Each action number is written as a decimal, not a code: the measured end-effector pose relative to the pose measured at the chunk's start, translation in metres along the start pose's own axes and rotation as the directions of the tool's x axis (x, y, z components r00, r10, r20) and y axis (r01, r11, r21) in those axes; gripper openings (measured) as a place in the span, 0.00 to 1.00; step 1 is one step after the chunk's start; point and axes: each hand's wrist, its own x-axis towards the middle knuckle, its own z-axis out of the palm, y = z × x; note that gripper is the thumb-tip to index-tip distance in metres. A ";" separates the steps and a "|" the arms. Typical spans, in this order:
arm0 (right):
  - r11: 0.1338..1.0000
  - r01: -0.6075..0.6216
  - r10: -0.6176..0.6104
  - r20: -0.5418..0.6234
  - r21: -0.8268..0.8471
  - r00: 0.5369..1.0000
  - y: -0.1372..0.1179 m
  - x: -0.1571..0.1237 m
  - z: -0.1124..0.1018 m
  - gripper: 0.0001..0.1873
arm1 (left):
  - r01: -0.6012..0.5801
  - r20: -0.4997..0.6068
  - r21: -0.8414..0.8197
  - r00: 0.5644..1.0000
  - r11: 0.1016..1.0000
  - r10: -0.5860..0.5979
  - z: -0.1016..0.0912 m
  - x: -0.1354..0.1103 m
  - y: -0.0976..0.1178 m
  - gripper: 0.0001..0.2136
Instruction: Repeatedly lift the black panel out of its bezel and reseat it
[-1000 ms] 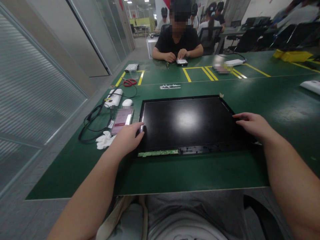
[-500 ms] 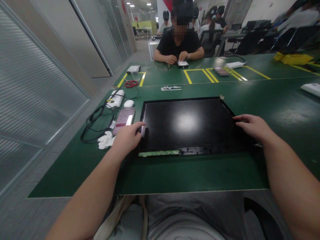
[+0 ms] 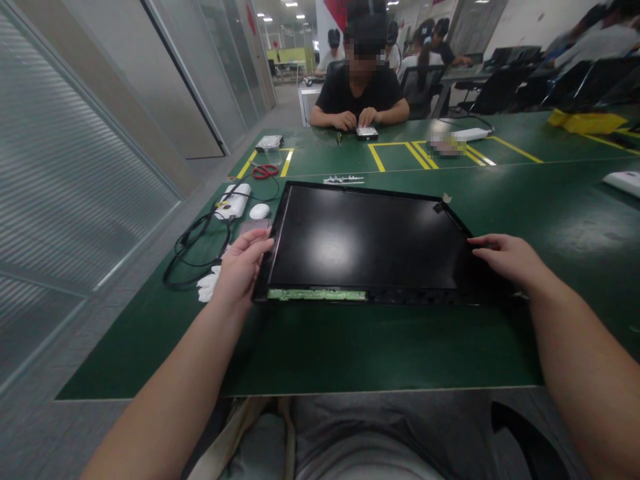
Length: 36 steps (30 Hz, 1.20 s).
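A black flat screen panel (image 3: 380, 233) lies face up in front of me, its left side tilted up off the table. Along its near edge runs a narrow green circuit board (image 3: 317, 295). My left hand (image 3: 245, 257) grips the panel's left edge, thumb on top and fingers at the side and beneath. At the right edge, my right hand (image 3: 505, 255) is closed on the frame, with its fingertips on the rim. A small pale tab (image 3: 447, 198) sticks up from the far right corner.
Left of the panel lie a phone (image 3: 254, 229), a white mouse-like object (image 3: 259, 211), a white crumpled item (image 3: 206, 287), black cable (image 3: 167, 270) and red-handled scissors (image 3: 265, 172). Thin white strips (image 3: 344, 179) lie behind it. Across the green table (image 3: 380, 350), a co-worker (image 3: 360, 87) handles a small device.
The panel's left side has risen off the table, with my left hand now wrapped around that edge. My right hand has stayed at the right edge.
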 end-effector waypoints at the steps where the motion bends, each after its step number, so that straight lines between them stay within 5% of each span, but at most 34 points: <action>1: 1.000 0.002 -0.002 -0.001 0.003 1.000 0.000 0.000 0.000 0.21 | 0.033 -0.001 -0.017 0.999 0.999 -0.033 0.000 0.001 -0.001 0.16; 7: 1.000 0.015 -0.015 0.006 -0.013 1.000 0.000 0.000 -0.001 0.20 | 0.184 0.003 -0.029 0.983 0.982 -0.184 0.003 0.004 -0.007 0.33; 13: 1.000 0.023 -0.023 0.010 -0.005 1.000 0.002 0.002 -0.001 0.20 | 0.232 0.028 0.024 0.972 0.972 -0.232 0.003 0.002 -0.004 0.38; 36: 0.999 -0.053 0.053 0.015 -0.001 0.998 -0.005 -0.002 -0.002 0.22 | 0.184 0.158 -0.023 0.971 0.983 -0.178 -0.001 -0.003 -0.003 0.16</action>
